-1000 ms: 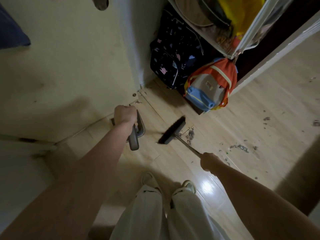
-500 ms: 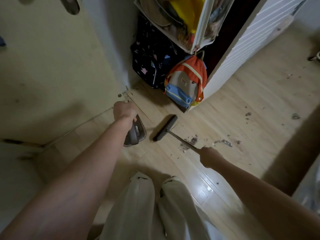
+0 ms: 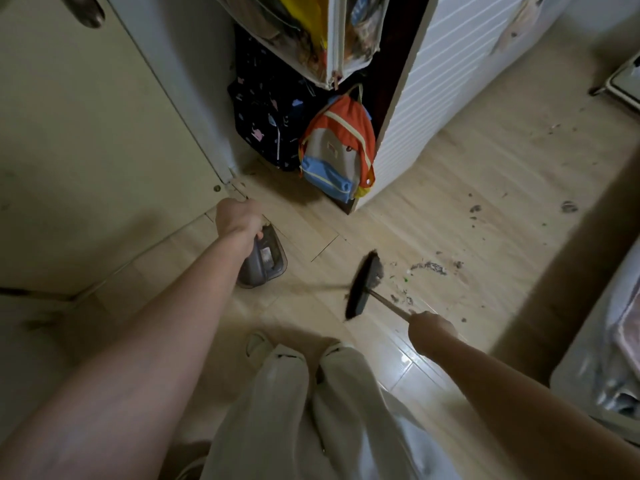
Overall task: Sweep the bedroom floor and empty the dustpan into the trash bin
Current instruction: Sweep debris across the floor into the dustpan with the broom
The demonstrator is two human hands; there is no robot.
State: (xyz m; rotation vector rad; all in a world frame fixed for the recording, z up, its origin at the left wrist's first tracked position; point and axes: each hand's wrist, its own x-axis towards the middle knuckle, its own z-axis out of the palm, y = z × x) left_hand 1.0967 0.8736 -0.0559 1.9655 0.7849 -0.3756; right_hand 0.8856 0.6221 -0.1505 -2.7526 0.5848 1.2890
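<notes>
One broom [image 3: 362, 287] and one dustpan [image 3: 266, 258] are in use on the pale wood floor [image 3: 485, 174]. The broom's dark bristle head is motion-blurred, low over the boards just in front of the person's feet, with its thin handle running back to the right hand [image 3: 431, 330], whose fingers are curled tight round the handle's end. Just right of the bristles lies a scatter of grey dust and crumbs [image 3: 429, 267], with a speck of green among it; a few more clumps lie farther right, too small to identify. The dustpan, grey and translucent, hangs from the left hand [image 3: 238, 218], which grips its handle from above; the hand covers the handle and the pan's upper part, and whether the pan touches the floor cannot be told. Broom and dustpan are apart, with bare boards between them.

Two legs in light trousers [image 3: 284, 403] and two shoe toes show at the bottom. Two backpacks stand in the nook beyond: a dark patterned backpack [image 3: 266, 123] and, beside it, an orange, grey and blue backpack [image 3: 341, 150]. Above them a hanging organiser [image 3: 332, 36] is cut off by the top edge, its contents unclear. A white slatted cabinet [image 3: 436, 84] stands to their right and a cream door [image 3: 86, 126] to the left. Blurred bedding [image 3: 616, 358] is cropped at the right edge.
</notes>
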